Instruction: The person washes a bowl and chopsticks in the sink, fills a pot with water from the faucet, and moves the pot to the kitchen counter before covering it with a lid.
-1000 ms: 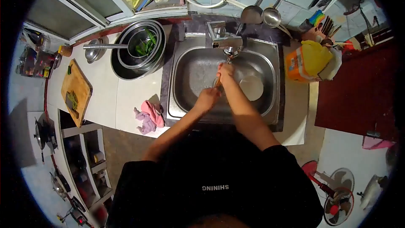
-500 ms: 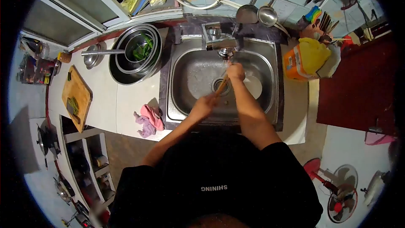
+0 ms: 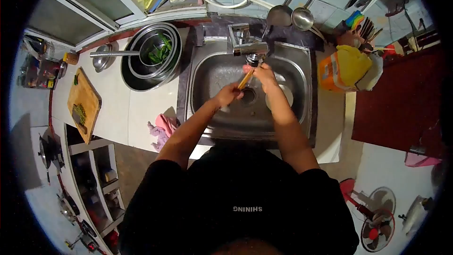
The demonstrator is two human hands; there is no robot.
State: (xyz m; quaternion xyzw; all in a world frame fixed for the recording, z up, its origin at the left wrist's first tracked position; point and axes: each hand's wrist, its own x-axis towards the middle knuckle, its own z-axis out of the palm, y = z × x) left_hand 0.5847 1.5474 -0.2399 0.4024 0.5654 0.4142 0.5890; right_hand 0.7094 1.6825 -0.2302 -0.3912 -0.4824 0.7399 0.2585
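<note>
Over the steel sink (image 3: 212, 113), my left hand (image 3: 228, 95) is closed round the lower end of slim wooden chopsticks (image 3: 245, 80). My right hand (image 3: 265, 75) grips their upper end just beneath the faucet (image 3: 250, 48), its fingers bent round them. Exactly how many sticks there are I cannot tell. A pale round plate (image 3: 286, 98) lies in the sink under my right forearm, which covers part of it. Below the hands is the drain (image 3: 248, 96).
Left of the sink stand nested metal bowls (image 3: 177, 61) and a pot with green leaves (image 3: 160, 53). A cutting board (image 3: 92, 99) with chopped greens and a pink cloth (image 3: 166, 123) lie on the counter. An orange-and-yellow bag (image 3: 344, 68) stands at right.
My left hand has moved up and slightly left, and the chopsticks have shifted up with it. My right hand has turned and stays near the faucet. The view has shifted slightly.
</note>
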